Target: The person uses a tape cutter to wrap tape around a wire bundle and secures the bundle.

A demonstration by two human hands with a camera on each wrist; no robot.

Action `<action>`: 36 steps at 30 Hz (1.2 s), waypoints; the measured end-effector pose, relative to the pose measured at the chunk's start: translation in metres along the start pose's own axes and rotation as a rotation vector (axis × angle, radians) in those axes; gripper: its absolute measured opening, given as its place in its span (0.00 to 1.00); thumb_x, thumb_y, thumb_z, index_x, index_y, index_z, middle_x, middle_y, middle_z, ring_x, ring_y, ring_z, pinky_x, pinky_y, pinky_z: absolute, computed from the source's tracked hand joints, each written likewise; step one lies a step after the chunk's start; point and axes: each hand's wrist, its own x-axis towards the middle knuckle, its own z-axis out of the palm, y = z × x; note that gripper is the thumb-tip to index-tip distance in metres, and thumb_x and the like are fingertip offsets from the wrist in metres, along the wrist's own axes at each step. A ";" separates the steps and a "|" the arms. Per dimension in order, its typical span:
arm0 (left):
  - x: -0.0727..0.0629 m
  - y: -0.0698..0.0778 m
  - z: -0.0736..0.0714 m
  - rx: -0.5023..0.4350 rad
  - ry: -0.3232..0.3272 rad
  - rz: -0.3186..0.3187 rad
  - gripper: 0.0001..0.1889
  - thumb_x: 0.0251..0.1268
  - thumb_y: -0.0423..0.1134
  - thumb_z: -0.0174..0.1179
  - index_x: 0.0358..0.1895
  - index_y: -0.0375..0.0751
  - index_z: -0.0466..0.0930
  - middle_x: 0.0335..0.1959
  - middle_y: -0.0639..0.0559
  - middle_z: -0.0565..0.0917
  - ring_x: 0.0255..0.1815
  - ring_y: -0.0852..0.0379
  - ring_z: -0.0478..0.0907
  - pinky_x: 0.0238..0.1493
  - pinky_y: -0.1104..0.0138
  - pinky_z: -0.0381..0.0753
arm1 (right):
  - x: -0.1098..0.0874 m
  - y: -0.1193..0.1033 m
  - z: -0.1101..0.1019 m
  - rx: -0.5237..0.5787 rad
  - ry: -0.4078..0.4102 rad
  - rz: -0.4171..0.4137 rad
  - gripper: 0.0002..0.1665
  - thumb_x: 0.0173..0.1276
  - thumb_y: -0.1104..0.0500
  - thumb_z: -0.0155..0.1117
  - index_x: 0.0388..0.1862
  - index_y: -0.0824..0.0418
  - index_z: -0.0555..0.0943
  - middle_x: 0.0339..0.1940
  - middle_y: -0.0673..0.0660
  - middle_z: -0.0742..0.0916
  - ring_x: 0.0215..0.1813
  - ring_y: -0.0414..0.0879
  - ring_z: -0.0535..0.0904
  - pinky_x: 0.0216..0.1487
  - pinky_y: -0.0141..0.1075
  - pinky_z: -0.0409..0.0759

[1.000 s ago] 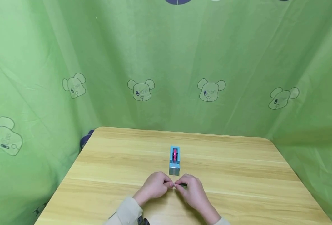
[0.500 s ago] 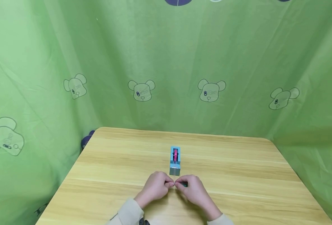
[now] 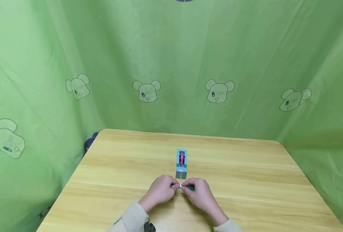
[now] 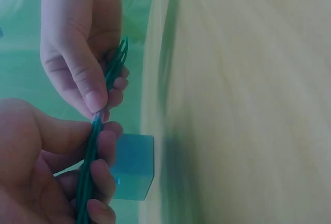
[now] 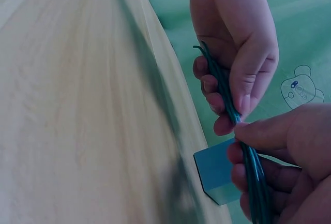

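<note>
My left hand and right hand meet fingertip to fingertip over the table, pinching a thin bundle of green wires between them. In the left wrist view, the bundle runs along my left palm and past the right thumb, where bent wire ends stick out. A short shiny, clear band, like tape, shows around the bundle between the two thumbs. Just beyond the hands stands a blue tape dispenser with a pink roll core. Curled fingers hide parts of the bundle.
The wood-grain table extends to both sides and behind the dispenser. A green curtain with printed bear heads hangs round its back and sides. A dark object shows by the left cuff.
Both hands stay together at nearly the same spot, fingers shifting slightly. The fingertips part a little, showing a bright bit between them. The head view tilts slightly; the dispenser stays put.
</note>
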 end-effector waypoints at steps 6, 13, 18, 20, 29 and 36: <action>0.004 -0.001 -0.006 0.085 -0.043 0.004 0.08 0.68 0.39 0.60 0.35 0.46 0.89 0.15 0.62 0.72 0.15 0.64 0.66 0.22 0.70 0.69 | 0.000 -0.001 0.004 -0.035 0.074 -0.020 0.08 0.58 0.65 0.75 0.30 0.51 0.87 0.31 0.41 0.87 0.39 0.40 0.84 0.48 0.41 0.81; 0.006 -0.003 -0.008 0.106 -0.051 0.005 0.08 0.68 0.41 0.61 0.34 0.48 0.89 0.18 0.64 0.75 0.16 0.65 0.68 0.23 0.70 0.69 | -0.001 -0.001 0.006 -0.030 0.123 -0.028 0.10 0.56 0.67 0.76 0.28 0.51 0.87 0.29 0.40 0.87 0.37 0.38 0.83 0.44 0.37 0.81; 0.006 -0.007 -0.003 0.074 -0.012 0.011 0.06 0.66 0.41 0.64 0.35 0.49 0.90 0.23 0.65 0.80 0.19 0.66 0.70 0.27 0.71 0.71 | -0.001 0.001 0.006 -0.027 0.119 -0.022 0.10 0.56 0.66 0.76 0.28 0.50 0.87 0.29 0.39 0.87 0.37 0.38 0.83 0.45 0.37 0.81; 0.006 -0.008 -0.001 0.062 0.003 0.014 0.06 0.66 0.40 0.65 0.35 0.49 0.91 0.23 0.65 0.81 0.19 0.66 0.70 0.28 0.71 0.71 | -0.001 0.002 0.005 -0.031 0.105 -0.017 0.10 0.57 0.65 0.76 0.29 0.50 0.87 0.29 0.40 0.87 0.38 0.39 0.83 0.45 0.38 0.81; 0.003 -0.010 0.004 0.034 0.063 0.033 0.04 0.63 0.39 0.67 0.35 0.50 0.91 0.28 0.65 0.85 0.21 0.69 0.70 0.33 0.70 0.75 | 0.002 0.002 -0.005 -0.042 -0.010 0.000 0.03 0.66 0.62 0.69 0.35 0.55 0.88 0.33 0.44 0.88 0.40 0.41 0.83 0.45 0.38 0.81; 0.004 -0.012 0.005 0.077 0.096 0.100 0.04 0.63 0.38 0.68 0.37 0.49 0.91 0.31 0.62 0.86 0.28 0.70 0.77 0.38 0.69 0.79 | 0.007 0.001 -0.013 -0.075 -0.132 -0.026 0.07 0.71 0.62 0.63 0.37 0.57 0.88 0.38 0.49 0.89 0.43 0.44 0.83 0.46 0.43 0.81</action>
